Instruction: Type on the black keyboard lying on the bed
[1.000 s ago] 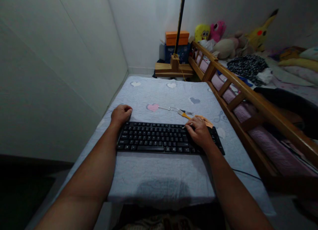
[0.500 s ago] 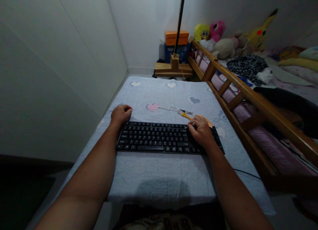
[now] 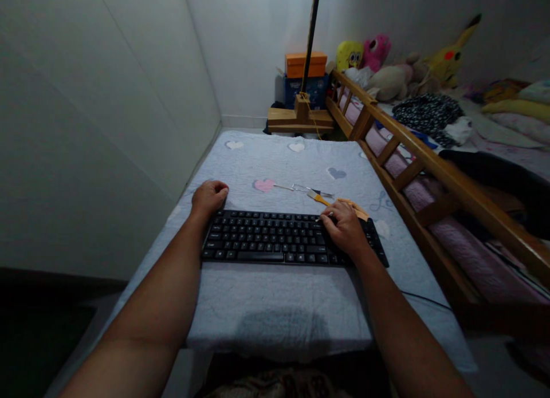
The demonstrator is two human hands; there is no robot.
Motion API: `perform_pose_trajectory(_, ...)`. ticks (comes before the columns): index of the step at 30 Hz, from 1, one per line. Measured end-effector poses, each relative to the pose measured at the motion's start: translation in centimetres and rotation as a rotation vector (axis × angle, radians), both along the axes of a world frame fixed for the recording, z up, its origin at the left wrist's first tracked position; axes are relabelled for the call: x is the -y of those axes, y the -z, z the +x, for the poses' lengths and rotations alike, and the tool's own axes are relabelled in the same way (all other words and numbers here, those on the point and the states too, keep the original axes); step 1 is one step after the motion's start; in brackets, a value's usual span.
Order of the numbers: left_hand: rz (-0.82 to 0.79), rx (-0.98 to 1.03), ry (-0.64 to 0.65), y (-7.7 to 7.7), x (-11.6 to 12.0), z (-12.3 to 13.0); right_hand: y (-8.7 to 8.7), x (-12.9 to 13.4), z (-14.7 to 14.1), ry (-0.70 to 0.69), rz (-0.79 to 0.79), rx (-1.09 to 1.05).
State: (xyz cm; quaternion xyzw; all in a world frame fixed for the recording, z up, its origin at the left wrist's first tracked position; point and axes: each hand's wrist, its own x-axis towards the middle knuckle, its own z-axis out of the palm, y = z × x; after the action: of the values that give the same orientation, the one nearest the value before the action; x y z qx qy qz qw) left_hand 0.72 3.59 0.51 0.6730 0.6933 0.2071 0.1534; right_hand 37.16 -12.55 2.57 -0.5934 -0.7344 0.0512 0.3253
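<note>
A black keyboard (image 3: 266, 237) lies flat across the patterned cloth (image 3: 266, 295). Over its right part, my right hand (image 3: 344, 223) is closed in a pinch on a thin white stick, seemingly a cotton swab (image 3: 318, 219), whose pale tip meets the upper right keys. My left hand (image 3: 209, 197) rests at the keyboard's upper left corner with its fingers curled together, and I see nothing in them. Behind the keyboard lie a brush with a yellow handle (image 3: 318, 197), another thin white stick (image 3: 283, 187), a thin metal wire tool (image 3: 306, 187) and an orange cloth (image 3: 358, 210), partly behind my right hand.
A wooden bed rail (image 3: 412, 157) runs along the table's right side, with plush toys and clothes on the bed beyond. Behind the table stand a wooden pole base (image 3: 301, 120) and an orange box (image 3: 306, 64). The keyboard's cable (image 3: 425, 299) trails off to the right.
My right hand has slid slightly left over the keys, and the tip of the white stick has moved left with it. My left hand and the keyboard stay in place.
</note>
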Motion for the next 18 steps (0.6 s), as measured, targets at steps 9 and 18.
perform_pose_trajectory(9, -0.002, 0.011, -0.004, 0.37, -0.16, -0.17, -0.15, -0.01, 0.24, 0.003, 0.022, -0.022)
perform_pose_trajectory(18, 0.018, 0.014, 0.008, 0.6, -0.33, -0.33, 0.06, 0.06, 0.59, 0.039, 0.029, -0.014)
